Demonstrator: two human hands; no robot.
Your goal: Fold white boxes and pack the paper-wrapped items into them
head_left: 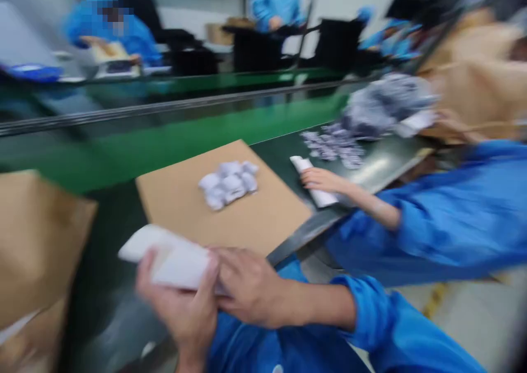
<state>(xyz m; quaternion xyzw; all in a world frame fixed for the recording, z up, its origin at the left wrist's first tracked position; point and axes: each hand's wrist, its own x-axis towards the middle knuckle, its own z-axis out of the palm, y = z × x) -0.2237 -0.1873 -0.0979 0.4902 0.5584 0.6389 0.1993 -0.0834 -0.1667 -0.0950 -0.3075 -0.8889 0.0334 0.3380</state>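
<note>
The picture is blurred by motion. Both my hands hold one white flat packet (167,258) low in the view, just in front of a brown cardboard sheet (263,219). My left hand (185,307) grips it from below, fingers wrapped over its near end. My right hand (251,293) clasps the same end from the right. A small heap of white wrapped pieces (229,184) lies on the cardboard beyond my hands.
A co-worker's hand (325,181) in a blue sleeve rests on a white packet (313,189) to the right. Grey-white small items (335,142) and a bag pile (385,104) lie behind. Brown paper bags (37,247) stand left; a green belt (173,137) runs across.
</note>
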